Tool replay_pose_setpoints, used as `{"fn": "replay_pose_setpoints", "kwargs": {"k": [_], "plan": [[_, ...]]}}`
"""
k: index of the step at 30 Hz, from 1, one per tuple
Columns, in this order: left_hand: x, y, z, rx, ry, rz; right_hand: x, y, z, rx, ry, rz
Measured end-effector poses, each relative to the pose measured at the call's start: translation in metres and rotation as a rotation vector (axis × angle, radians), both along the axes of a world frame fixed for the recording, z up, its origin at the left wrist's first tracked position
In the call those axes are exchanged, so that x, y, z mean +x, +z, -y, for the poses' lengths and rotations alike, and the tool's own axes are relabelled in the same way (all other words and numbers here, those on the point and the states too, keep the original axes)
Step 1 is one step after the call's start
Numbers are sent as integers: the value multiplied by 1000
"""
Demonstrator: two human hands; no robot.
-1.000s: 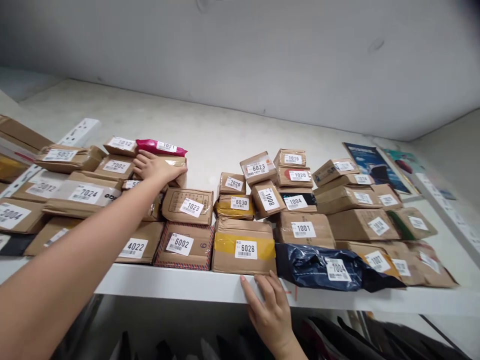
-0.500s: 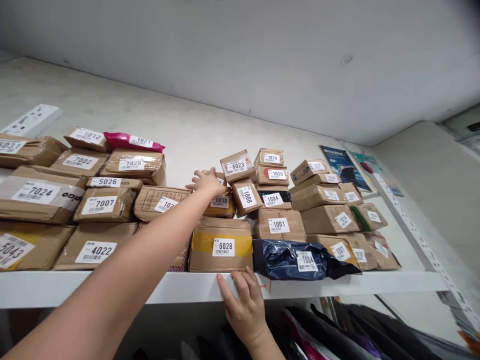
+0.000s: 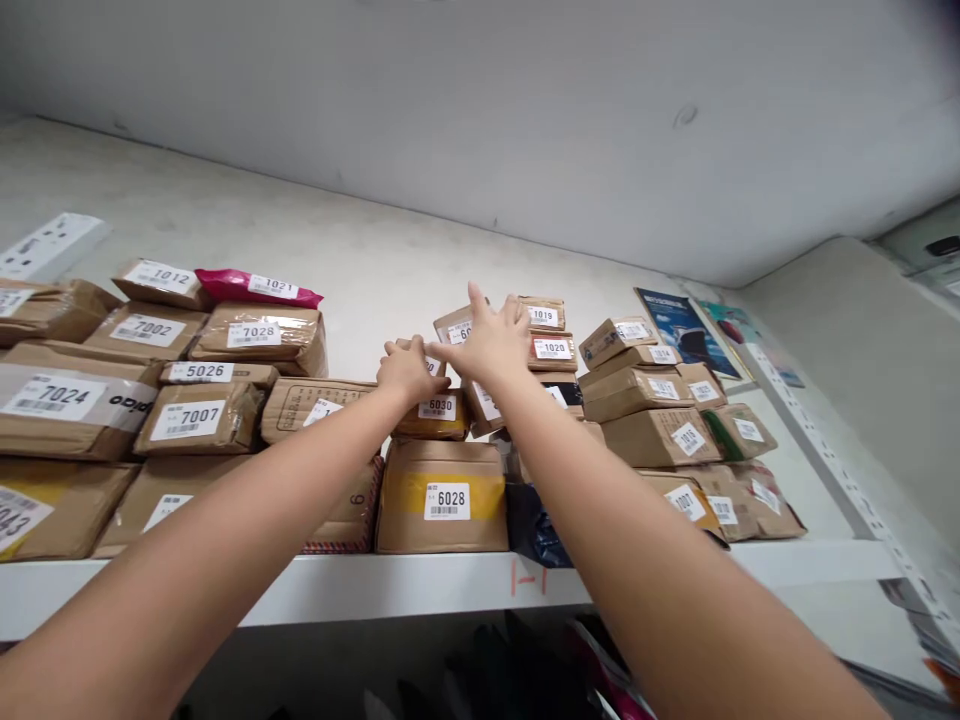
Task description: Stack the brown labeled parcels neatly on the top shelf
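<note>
My left hand [image 3: 409, 372] is up on the top shelf, its fingers curled round a small labelled box [image 3: 430, 367], most of which it hides. That box rests over the parcel marked 6030 [image 3: 439, 408]. Beside it, my right hand [image 3: 491, 342] is raised with fingers spread, in front of the tilted box labelled 6023 [image 3: 454, 325]. Whether the right palm touches that box cannot be made out. Beneath both hands sits the large carton 6028 [image 3: 420, 480] with a yellow band.
Stacks of labelled parcels stand to the left, such as 7007 [image 3: 187, 420], and to the right, such as 1020 [image 3: 553, 349]. A dark blue bag [image 3: 536, 525] bulges at the white shelf's edge [image 3: 420, 590]. Dark packages [image 3: 510, 660] hang below.
My right hand has left the shelf edge and risen beside the left, in front of box 6023. The left fingers have curled in over the small box.
</note>
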State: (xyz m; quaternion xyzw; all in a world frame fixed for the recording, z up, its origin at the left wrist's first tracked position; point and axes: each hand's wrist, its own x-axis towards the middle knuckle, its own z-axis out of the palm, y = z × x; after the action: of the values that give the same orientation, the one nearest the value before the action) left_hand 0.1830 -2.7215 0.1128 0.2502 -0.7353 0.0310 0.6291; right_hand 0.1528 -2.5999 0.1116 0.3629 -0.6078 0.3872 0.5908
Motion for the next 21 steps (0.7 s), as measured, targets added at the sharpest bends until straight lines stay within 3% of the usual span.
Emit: {"fn": "replay_pose_setpoints", "kwargs": {"k": [1,3,9,15,18,21], "plan": [[4,2,1,-12,6,-2,1,15,-1,78,-27,67],[16,7,1,-34,27,-21,-2,29,-2,148,-60,109],[70,23,6,40,225,-103,-14,24,-7,63,-34,74],[74,9,28,-69,533,12,-24,35,-18,-3,60,88],[59,-1,15,-184,462,-11,-26,32,-24,-61,89,103],[35,-16,-20,-307,159,64,-29,28,-30,-120,157,129]]}}
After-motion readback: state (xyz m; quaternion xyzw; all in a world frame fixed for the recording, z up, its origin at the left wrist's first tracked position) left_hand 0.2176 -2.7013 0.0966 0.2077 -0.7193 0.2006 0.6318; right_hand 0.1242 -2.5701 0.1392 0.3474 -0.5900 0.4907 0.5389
